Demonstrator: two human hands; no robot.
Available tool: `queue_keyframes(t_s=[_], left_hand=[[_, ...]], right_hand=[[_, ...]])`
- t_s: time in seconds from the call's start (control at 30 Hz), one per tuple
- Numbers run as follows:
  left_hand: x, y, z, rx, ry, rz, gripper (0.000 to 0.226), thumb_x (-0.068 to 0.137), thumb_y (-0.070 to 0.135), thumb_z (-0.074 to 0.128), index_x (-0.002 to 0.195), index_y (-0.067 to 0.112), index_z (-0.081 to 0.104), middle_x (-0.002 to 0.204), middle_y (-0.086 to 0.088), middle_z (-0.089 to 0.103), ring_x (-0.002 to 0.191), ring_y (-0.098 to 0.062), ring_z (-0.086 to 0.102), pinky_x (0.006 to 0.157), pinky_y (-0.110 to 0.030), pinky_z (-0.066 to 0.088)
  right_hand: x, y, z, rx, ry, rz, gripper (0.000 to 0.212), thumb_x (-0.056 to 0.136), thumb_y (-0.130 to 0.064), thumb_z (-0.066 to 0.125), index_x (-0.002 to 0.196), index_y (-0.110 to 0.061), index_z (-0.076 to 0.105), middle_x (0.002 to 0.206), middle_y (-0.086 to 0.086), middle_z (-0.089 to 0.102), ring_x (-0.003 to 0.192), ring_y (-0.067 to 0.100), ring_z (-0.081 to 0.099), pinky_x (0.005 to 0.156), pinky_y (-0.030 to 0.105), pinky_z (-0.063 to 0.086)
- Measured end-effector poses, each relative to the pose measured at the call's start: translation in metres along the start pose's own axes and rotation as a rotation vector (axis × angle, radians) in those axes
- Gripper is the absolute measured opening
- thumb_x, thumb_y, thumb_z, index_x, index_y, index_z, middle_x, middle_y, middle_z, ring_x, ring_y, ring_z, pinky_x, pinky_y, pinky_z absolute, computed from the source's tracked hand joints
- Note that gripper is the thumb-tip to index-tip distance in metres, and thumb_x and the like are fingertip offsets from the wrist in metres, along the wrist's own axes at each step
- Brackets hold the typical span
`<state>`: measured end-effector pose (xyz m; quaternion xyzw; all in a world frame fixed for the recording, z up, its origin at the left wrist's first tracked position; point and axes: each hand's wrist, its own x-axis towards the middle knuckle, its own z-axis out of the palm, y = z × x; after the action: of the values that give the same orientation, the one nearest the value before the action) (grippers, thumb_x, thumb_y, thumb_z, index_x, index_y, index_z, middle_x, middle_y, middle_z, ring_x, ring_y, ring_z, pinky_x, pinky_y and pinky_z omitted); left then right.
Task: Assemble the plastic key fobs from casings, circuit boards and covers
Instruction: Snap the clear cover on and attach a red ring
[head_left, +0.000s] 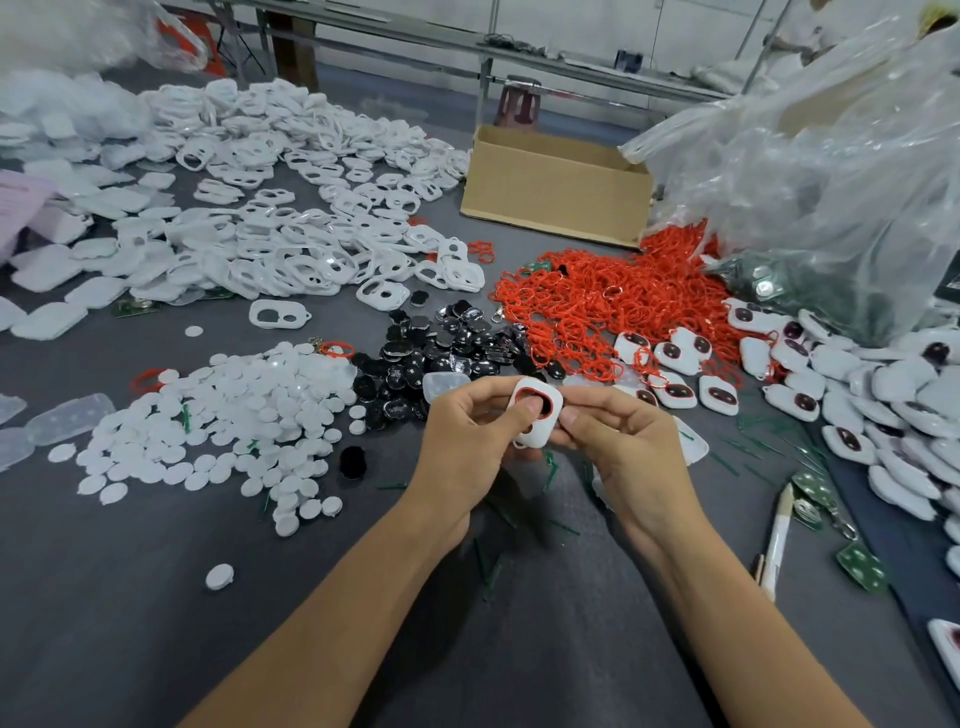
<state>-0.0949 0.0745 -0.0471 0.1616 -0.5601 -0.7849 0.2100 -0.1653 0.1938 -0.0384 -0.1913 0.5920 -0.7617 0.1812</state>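
Head view, read left to right. Open casings (291, 244) lie heaped across the far left of the desk (156, 597). Nearer is a spread of round covers (244, 410), and at centre a patch of glossy black inserts (441, 338).

Just this side of that patch, the left hand (467, 431) pinches 1 white casing (537, 415) fitted with a red ring, thumb pressed on its face and fingers curled behind. The right hand (618, 436) pinches the same piece from its other edge. The casing is held clear of the desk between the 2 hands, its long axis running away from the person with a slight tilt.

Judgement: the ring is being seated. The black inserts lie nearer the left hand; the red rings (613, 301) and finished fobs (852, 374) lie nearer the right. Green circuit boards (862, 569) lie far right.

Not determinable: the casing's rear face and whether a board sits inside. The thumbs partly cover its openings.
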Motion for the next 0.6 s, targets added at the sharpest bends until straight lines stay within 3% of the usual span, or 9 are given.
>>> queue_keyframes(t_s=[0.2,0.37,0.5,0.6], left_hand=[[0.001,-0.0027,0.0016,0.053,0.034,0.046,0.014,0.088,0.003,0.066,0.089,0.017,0.071,0.066,0.01,0.069,0.064,-0.004,0.063,0.057,-0.022,0.056],[-0.0007,-0.004,0.004,0.057,0.027,0.031,0.012,0.087,0.003,0.067,0.091,0.014,0.072,0.072,0.001,0.069,0.068,-0.01,0.064,0.06,-0.028,0.058],[-0.0007,-0.0009,0.0028,-0.038,-0.01,-0.019,0.014,0.086,0.001,0.067,0.097,0.008,0.071,0.079,-0.005,0.071,0.072,-0.014,0.065,0.064,-0.034,0.061],[0.0001,0.0019,0.0016,-0.083,-0.03,-0.057,0.015,0.086,0.004,0.066,0.1,0.006,0.07,0.084,-0.008,0.071,0.073,-0.015,0.065,0.065,-0.031,0.059]], right_hand=[[-0.0021,-0.0018,-0.0001,-0.081,-0.045,0.014,0.024,0.075,-0.014,0.07,0.095,-0.003,0.072,0.085,0.015,0.073,0.074,0.021,0.068,0.069,0.024,0.056],[-0.0008,0.0014,0.0006,-0.151,-0.002,-0.026,0.02,0.076,-0.001,0.072,0.096,-0.001,0.07,0.086,0.015,0.072,0.078,0.021,0.066,0.077,0.029,0.055],[0.0002,0.0004,0.0,-0.116,-0.004,0.033,0.016,0.08,-0.001,0.068,0.096,-0.003,0.069,0.079,0.012,0.073,0.066,0.013,0.063,0.062,0.019,0.049],[0.0011,-0.0023,0.0,-0.05,0.006,0.062,0.025,0.073,-0.004,0.071,0.098,-0.007,0.068,0.07,0.005,0.071,0.055,0.006,0.056,0.052,0.014,0.042]])
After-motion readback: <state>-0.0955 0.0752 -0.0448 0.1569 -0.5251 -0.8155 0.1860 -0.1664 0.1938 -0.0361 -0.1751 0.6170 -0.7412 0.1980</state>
